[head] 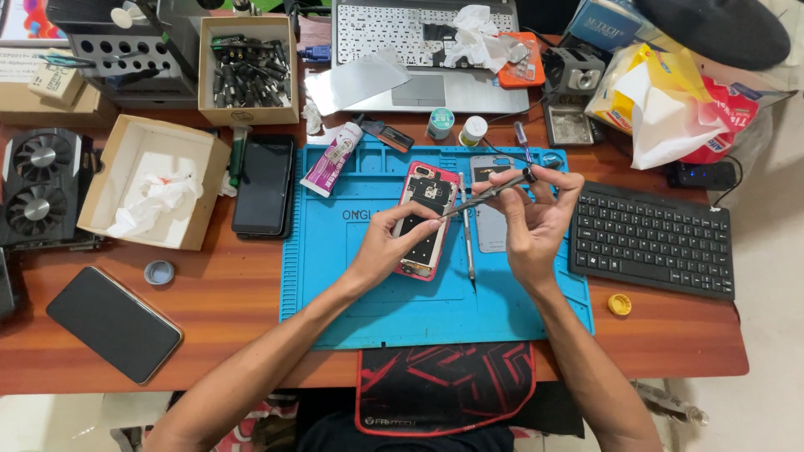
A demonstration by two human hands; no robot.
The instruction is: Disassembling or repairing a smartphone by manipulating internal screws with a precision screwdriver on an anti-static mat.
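Note:
An opened red-framed phone lies face down on the blue work mat, its insides exposed. My left hand rests on the phone's lower left side, fingers pressing it down. My right hand grips a thin metal tool, held slanted with its tip pointing at the phone's middle. A second slim tool lies on the mat just right of the phone. A grey back cover sits behind my right hand.
A black keyboard lies at the right. A glue tube and a black phone lie left of the mat. Further off are cardboard boxes, a laptop, a graphics card and another phone.

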